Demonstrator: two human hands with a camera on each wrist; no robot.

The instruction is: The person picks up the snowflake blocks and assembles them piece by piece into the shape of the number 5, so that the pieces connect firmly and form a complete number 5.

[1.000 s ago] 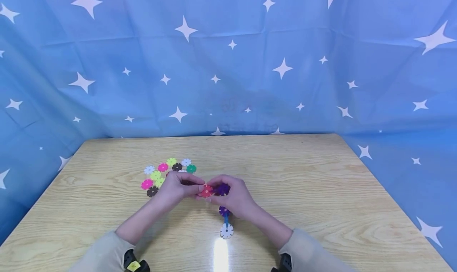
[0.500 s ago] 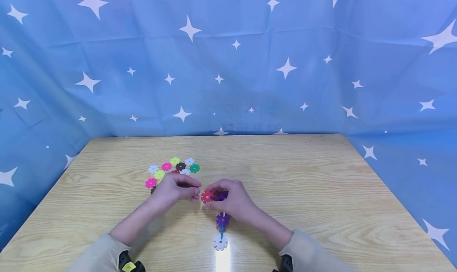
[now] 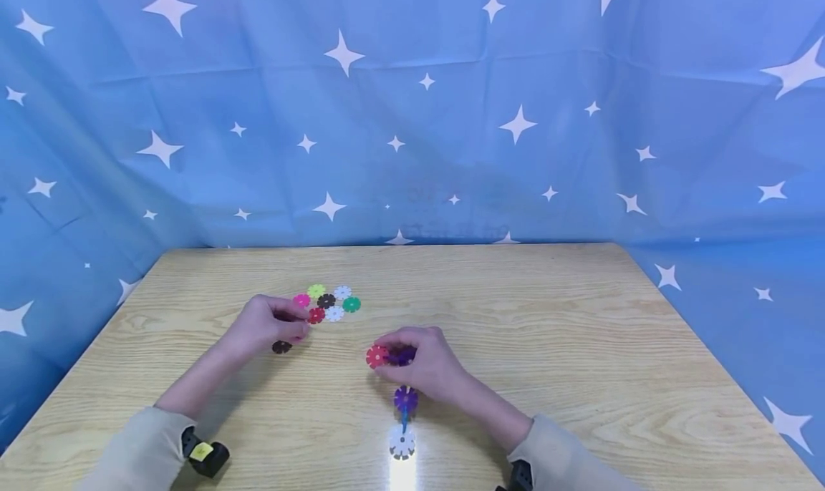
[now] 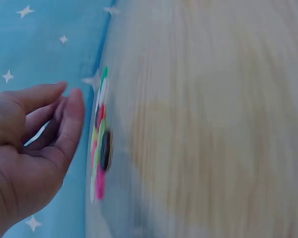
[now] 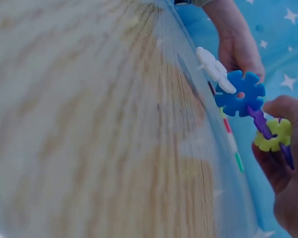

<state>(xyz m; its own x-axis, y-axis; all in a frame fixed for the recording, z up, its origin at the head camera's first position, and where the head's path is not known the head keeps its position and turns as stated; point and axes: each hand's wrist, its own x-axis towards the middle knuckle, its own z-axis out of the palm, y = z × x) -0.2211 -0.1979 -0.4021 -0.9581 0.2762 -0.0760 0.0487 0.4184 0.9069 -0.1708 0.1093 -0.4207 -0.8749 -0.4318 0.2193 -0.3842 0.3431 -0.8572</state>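
Note:
My right hand (image 3: 428, 366) grips a chain of interlocking snowflake discs between thumb and fingers. A red disc (image 3: 377, 356) shows at its fingertips, and lower down hang a purple disc (image 3: 405, 399) and a white disc (image 3: 402, 443). In the right wrist view, a blue disc (image 5: 240, 94) and a yellow disc (image 5: 274, 135) are slotted into the same chain. Over the left part of a group of loose discs is my left hand (image 3: 261, 330), its fingers loosely bent. Nothing shows between those fingers in the left wrist view. The hand hides some discs beneath it.
Loose discs lie flat at the table's left middle, among them a green disc (image 3: 351, 304), a dark red disc (image 3: 316, 315) and a black disc (image 3: 281, 347). The wooden table (image 3: 548, 319) ends at a blue star-patterned curtain (image 3: 425, 119).
My left hand has left the red disc and moved leftward to the loose discs. The right hand keeps hold of the chain, which has come slightly nearer to me.

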